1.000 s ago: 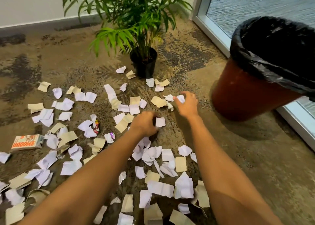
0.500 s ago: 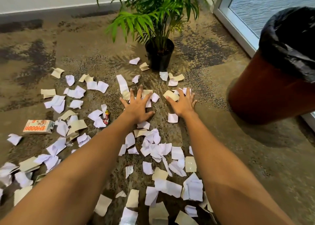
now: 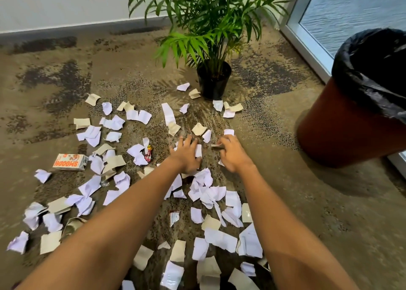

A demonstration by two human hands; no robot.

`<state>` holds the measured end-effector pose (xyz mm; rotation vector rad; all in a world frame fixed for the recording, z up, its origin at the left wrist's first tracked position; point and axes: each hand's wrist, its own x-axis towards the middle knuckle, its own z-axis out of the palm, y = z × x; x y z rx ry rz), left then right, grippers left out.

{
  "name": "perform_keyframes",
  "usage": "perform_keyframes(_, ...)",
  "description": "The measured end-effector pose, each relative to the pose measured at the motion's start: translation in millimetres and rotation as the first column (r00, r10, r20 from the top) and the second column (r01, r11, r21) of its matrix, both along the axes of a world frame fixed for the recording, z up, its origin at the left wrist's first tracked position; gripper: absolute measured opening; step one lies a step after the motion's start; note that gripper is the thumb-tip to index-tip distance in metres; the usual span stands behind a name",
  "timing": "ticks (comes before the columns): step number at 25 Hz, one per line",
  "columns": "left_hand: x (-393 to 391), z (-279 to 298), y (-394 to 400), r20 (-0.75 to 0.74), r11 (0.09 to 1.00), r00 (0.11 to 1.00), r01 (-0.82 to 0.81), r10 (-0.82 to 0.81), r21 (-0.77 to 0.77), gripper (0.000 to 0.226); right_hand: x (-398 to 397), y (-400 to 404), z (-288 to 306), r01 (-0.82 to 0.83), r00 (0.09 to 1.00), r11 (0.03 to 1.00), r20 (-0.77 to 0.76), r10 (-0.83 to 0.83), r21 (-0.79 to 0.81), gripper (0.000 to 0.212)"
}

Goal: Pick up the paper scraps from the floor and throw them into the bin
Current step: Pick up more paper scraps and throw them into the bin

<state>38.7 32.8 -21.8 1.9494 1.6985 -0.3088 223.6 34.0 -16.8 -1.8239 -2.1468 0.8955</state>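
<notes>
Many white and beige paper scraps (image 3: 205, 194) lie scattered over the brown carpet. My left hand (image 3: 186, 153) rests palm down on scraps in the middle of the floor, its fingers curling around white pieces. My right hand (image 3: 230, 152) is just to the right of it, fingers closed around a few scraps. The bin (image 3: 349, 118), brown with a black liner, stands upright at the right, about an arm's length from my right hand.
A potted palm (image 3: 214, 79) stands just beyond my hands. A small printed carton (image 3: 69, 162) and a red sweet wrapper (image 3: 149, 154) lie among the scraps at left. A glass door frame (image 3: 307, 46) runs behind the bin.
Both hands have pulled back toward me from their spread, flat pose, and their fingers have curled in over scraps. The view has tilted up slightly.
</notes>
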Motion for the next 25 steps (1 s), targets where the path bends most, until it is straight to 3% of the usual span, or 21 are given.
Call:
perform_keyframes(3, 8, 7, -17, 0.049, 0.993, 0.999, 0.006, -0.001, -0.117, 0.098, 6, -26, -1, -0.044, 0.998, 0.999, 0.041, 0.046, -0.028, 0.044)
perform_keyframes(6, 15, 14, -36, 0.064, 0.976, 0.998, 0.038, -0.024, -0.215, 0.106, 10, -45, 0, -0.086, 0.975, 0.996, 0.204, 0.089, -0.027, 0.063)
perform_keyframes(10, 21, 11, -66, 0.029, 0.986, 0.999, 0.025, -0.020, -0.168, 0.095, 5, -61, 0, 0.003, 0.942, 1.000, 0.335, -0.006, 0.009, 0.050)
perform_keyframes(15, 26, 11, -81, -0.024, 0.999, 1.000, -0.007, 0.006, -0.032, 0.077, 4, -67, 6, 0.133, 0.945, 0.991, 0.305, -0.120, -0.022, 0.039)
perform_keyframes(19, 30, 8, -83, 0.083, 0.995, 0.996, -0.044, 0.036, 0.095, 0.051, 9, -73, 9, 0.224, 0.943, 0.973, 0.266, -0.200, -0.062, 0.037)
perform_keyframes(22, 31, 12, -85, 0.205, 0.980, 0.963, -0.191, 0.175, 0.059, 0.043, 20, -78, 10, 0.359, 0.925, 0.920, 0.190, -0.328, -0.161, 0.035)
perform_keyframes(25, 32, 29, -80, 0.297, 0.957, 0.912, -0.289, 0.282, -0.022, 0.028, 36, -71, 18, 0.493, 0.840, 0.788, -0.036, -0.542, -0.369, 0.038)
